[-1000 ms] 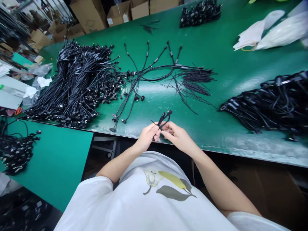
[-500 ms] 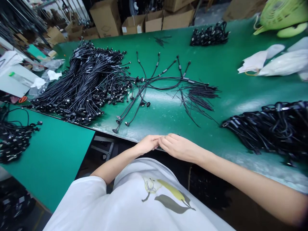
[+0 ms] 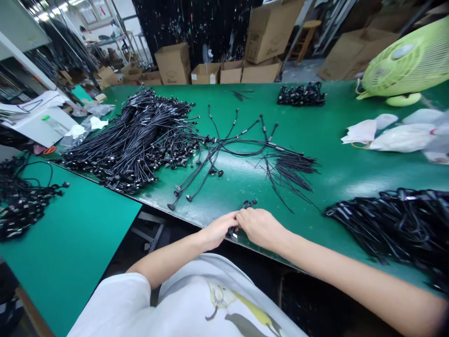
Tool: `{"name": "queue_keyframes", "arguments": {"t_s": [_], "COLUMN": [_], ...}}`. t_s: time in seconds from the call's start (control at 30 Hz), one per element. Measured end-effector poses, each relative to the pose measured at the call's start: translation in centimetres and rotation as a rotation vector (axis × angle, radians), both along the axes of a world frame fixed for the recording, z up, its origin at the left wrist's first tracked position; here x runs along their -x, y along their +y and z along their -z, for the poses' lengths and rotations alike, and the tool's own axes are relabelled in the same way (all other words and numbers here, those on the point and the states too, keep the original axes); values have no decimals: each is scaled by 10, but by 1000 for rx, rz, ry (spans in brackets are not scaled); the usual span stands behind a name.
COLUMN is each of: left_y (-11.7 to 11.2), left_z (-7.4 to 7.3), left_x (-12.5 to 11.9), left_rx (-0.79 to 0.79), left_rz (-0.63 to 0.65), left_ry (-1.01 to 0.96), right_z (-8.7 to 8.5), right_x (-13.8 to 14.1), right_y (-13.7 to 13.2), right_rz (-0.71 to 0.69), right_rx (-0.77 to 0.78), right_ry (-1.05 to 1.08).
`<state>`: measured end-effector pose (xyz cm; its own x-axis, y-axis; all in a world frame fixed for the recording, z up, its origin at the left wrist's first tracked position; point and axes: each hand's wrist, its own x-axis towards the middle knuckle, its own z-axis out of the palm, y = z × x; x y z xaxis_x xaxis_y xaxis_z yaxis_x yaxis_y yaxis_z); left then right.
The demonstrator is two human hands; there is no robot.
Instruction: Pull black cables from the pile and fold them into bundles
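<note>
At the front edge of the green table, my left hand (image 3: 220, 230) and my right hand (image 3: 260, 226) meet, fingers closed around a folded black cable (image 3: 248, 204). One looped end sticks out beyond my fingers, and a connector end shows below them; the middle is hidden. Just past my hands lie several loose black cables (image 3: 228, 145) with connectors at their ends. Right of these is a spread of thin black ties (image 3: 293, 166). A big heap of black cables (image 3: 140, 135) covers the left part of the table.
Bundled cables (image 3: 393, 224) lie at the right, and a smaller bundle pile (image 3: 301, 94) at the back. A green fan (image 3: 403, 56) and white plastic bags (image 3: 403, 133) stand far right. More cables (image 3: 24, 201) rest on the left side table (image 3: 87, 220). Cardboard boxes (image 3: 173, 63) line the back.
The camera view has tilted up, so the table sits lower in the picture. The folded cable now shows between my hands, where it was mostly hidden before.
</note>
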<state>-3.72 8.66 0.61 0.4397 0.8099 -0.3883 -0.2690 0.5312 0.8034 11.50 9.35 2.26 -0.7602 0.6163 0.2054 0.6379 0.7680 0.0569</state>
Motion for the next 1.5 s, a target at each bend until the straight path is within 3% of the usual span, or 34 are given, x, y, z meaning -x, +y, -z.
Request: {"name": "queue_keyframes", "arguments": {"t_s": [0.1, 0.2, 0.27, 0.33, 0.4, 0.47, 0.53, 0.6, 0.67, 0.77, 0.87, 0.93, 1.0, 1.1, 1.17, 1.27, 1.37, 1.43, 1.5], "left_y": [17, 27, 26, 20, 15, 15, 19, 24, 25, 19, 9, 2, -3, -6, -5, 0, 4, 3, -3], "left_z": [-4, -17, -27, -29, -23, -12, -7, -10, -19, -27, -22, -19, -20, -24, -25, -21, -17, -14, -10], "left_x": [3, 15, 23, 28, 28, 26, 26, 29, 33, 34, 26, 22, 19, 15, 11, 5, -2, -9, -22], "left_rx": [42, -229, -486, -633, -585, -358, -110, -16, -121, -393, -430, -401, -450, -524, -431, -186, -31, 6, 24], "left_rz": [-152, -200, -134, 16, 130, 114, 54, 18, 23, -7, -121, -72, 5, -39, -51, -50, -112, -124, -84], "left_ry": [-37, 35, 176, 298, 316, 244, 131, 34, 40, 216, 277, 222, 196, 209, 152, 2, -87, -98, -61], "right_z": [-1, -2, -5, -10, -16, -19, -19, -18, -17, -20, -21, -20, -16, -3, 5, 11, 12, 12, 15], "right_x": [8, 9, 4, -3, -5, 0, 10, 17, 19, 11, 4, 5, 9, 12, 10, -3, -18, -21, -17], "right_y": [6, 9, 12, 13, 8, -1, -12, -17, -16, -6, 0, -1, -4, -9, -12, -17, -23, -27, -31], "right_rz": [239, 367, 387, 423, 445, 379, 265, 206, 242, 371, 467, 469, 448, 394, 373, 421, 571, 689, 723], "right_rx": [189, 448, 559, 514, 376, 269, 262, 348, 477, 611, 693, 843, 1121, 1570, 1682, 1553, 1211, 931, 776], "right_ry": [315, 635, 699, 686, 648, 584, 521, 499, 528, 654, 838, 1019, 1226, 1412, 1416, 1268, 1180, 1248, 1308]}}
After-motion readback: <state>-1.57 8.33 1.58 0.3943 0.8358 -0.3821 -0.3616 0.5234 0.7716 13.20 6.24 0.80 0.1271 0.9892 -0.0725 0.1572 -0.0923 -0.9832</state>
